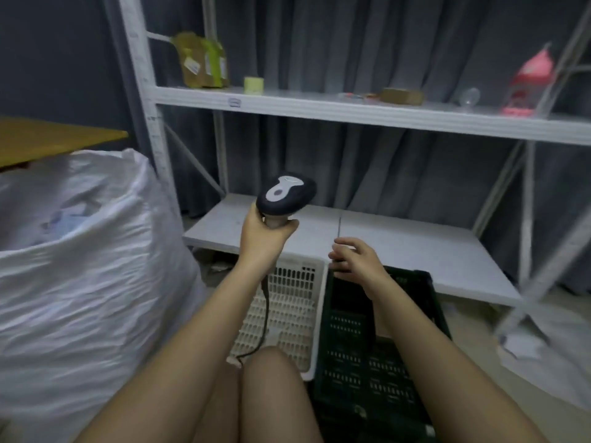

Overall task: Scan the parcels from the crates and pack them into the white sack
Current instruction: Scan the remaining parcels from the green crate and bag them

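Note:
My left hand (263, 233) grips the handle of a dark barcode scanner (286, 195) with a white top, held up in front of the low shelf; its cable hangs down along my forearm. My right hand (355, 259) hovers with loosely curled fingers, holding nothing, over the far edge of a black crate (425, 302). A white crate (294, 302) stands beside it on the left. Neither crate shows a parcel from here. The big white sack (96, 257) bulges at the left, with parcels dimly visible through its top.
A white metal rack (351, 110) stands behind the crates. Its upper shelf carries a brown box with green tape (201, 62), a tape roll (253, 85), a flat brown parcel (402, 96) and a pink bottle (527, 84). A wooden tabletop (48, 139) juts in at left. White bags (543, 346) lie at right.

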The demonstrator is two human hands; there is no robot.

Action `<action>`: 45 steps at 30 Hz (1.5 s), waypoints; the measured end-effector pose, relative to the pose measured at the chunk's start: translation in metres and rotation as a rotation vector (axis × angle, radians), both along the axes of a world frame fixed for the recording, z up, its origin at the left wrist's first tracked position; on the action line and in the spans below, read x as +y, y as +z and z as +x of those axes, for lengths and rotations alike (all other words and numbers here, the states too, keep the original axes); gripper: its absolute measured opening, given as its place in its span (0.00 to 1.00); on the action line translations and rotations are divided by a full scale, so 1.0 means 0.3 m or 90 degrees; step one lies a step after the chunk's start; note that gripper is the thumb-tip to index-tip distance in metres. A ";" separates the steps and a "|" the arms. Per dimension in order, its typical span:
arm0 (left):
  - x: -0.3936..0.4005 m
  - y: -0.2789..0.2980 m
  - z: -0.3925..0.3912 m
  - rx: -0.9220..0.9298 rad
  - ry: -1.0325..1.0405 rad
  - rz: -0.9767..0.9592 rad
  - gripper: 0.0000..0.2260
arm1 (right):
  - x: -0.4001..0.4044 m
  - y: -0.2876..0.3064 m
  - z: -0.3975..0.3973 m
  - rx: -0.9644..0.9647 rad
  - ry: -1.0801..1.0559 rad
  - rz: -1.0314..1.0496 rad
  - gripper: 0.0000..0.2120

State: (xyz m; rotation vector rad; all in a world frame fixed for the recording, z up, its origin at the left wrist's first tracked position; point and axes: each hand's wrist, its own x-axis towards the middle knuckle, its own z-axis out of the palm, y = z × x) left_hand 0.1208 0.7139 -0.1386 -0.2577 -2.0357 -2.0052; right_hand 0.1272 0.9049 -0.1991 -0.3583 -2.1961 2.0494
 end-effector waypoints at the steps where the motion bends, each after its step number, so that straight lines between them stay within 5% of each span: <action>1: 0.065 -0.031 -0.018 -0.017 -0.022 -0.008 0.21 | 0.061 -0.048 0.005 -0.021 -0.029 -0.005 0.07; 8: 0.431 -0.386 -0.179 -0.186 -0.164 -0.076 0.21 | 0.404 -0.483 -0.001 -0.201 -0.225 -0.010 0.07; 16: 0.598 -0.794 -0.433 -0.359 -0.238 -0.128 0.21 | 0.631 -0.944 -0.215 -0.372 -0.277 0.119 0.05; 21: 0.660 -0.966 -0.585 -0.392 -0.311 -0.163 0.18 | 0.717 -1.187 -0.387 -0.479 -0.279 0.337 0.23; 25: 0.675 -1.042 -0.670 -0.427 -0.334 -0.146 0.15 | 0.741 -1.325 -0.475 -0.579 -0.234 0.372 0.42; 28: 0.671 -1.075 -0.697 -0.453 -0.330 -0.136 0.13 | 0.749 -1.402 -0.495 -0.586 -0.230 0.352 0.41; 35: 0.632 -1.060 -0.663 -0.457 -0.292 -0.128 0.11 | 0.723 -1.358 -0.415 -0.509 -0.288 0.327 0.33; 45: 0.339 -0.841 -0.370 -0.412 -0.170 -0.177 0.17 | 0.470 -0.951 -0.028 -0.229 -0.211 0.215 0.29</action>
